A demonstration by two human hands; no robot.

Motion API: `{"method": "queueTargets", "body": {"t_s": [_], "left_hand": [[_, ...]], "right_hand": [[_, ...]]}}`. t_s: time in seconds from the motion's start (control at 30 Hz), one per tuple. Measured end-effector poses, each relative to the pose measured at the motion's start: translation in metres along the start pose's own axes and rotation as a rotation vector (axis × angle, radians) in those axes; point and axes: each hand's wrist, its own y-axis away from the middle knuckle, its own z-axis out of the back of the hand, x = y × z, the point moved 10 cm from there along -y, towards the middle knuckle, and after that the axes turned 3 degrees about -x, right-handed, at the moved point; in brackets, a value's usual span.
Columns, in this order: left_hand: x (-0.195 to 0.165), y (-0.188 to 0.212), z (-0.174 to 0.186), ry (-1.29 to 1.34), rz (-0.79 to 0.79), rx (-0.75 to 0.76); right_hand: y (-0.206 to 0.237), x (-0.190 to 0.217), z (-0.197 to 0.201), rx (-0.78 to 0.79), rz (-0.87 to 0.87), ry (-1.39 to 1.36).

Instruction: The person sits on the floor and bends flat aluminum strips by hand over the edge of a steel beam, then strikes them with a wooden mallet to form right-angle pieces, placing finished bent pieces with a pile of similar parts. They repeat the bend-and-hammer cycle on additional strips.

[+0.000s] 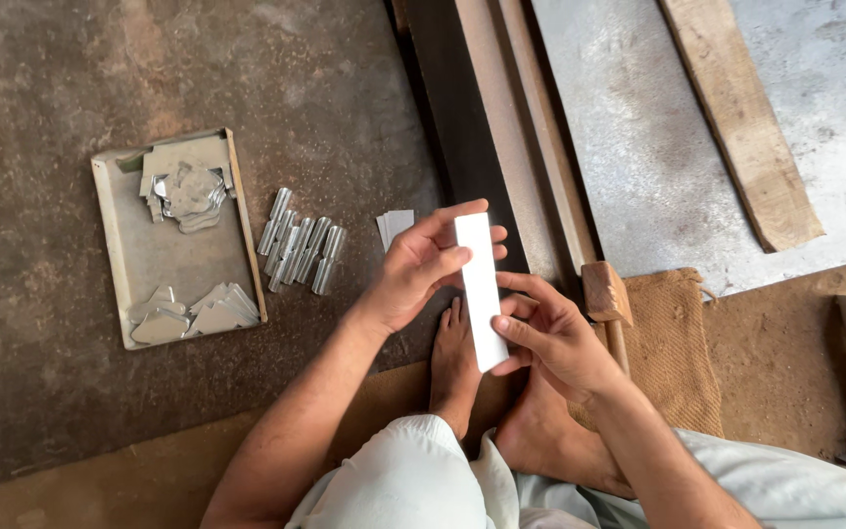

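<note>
Head view: both hands grasp a long white flat rectangular strip (479, 290) above the bare feet, the left hand (421, 266) near its top, the right hand (548, 331) at its bottom. Short silver metal tubes (300, 252) and a shallow metal tray (117, 263) of cut metal pieces lie untouched on the floor, apparently unused so far.

Left hand (418, 266) raised, fingers curled, thumb and fingertips pinched closed toward 3 o'clock. Right hand (550, 333) just below at 5 o'clock, fingers gripping toward 9 o'clock. Both forearms bare, extending from 6 o'clock. Bare feet beneath hands.
</note>
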Motion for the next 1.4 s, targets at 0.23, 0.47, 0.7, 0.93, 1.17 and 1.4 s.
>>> {"method": "queueTargets", "body": {"t_s": [0.23,0.47,0.7,0.93,1.17,1.4], "left_hand": [[0.024,-0.003,0.015,-0.897,-0.02,-0.738],[0.022,-0.015,0.025,-1.085,-0.302,-0.908],[0.071,-0.059,0.069,-1.065,-0.339,-1.064],[0.097,-0.068,0.057,-0.545,-0.294,-0.971],[0.083,-0.069,0.047,-0.543,-0.31,-0.943],[0.084,-0.069,0.046,-0.581,-0.283,-0.96]], "right_hand": [[-0.012,0.003,0.016,-0.283,0.199,0.231],[-0.013,0.016,0.025,-0.371,0.403,0.661],[0.094,-0.036,0.16,-0.727,0.435,0.854],[0.117,-0.095,0.185,-0.714,-0.019,0.627],[0.088,0.11,0.134,-0.293,0.972,0.182],[-0.024,0.104,0.109,-0.41,0.937,0.337]]}}
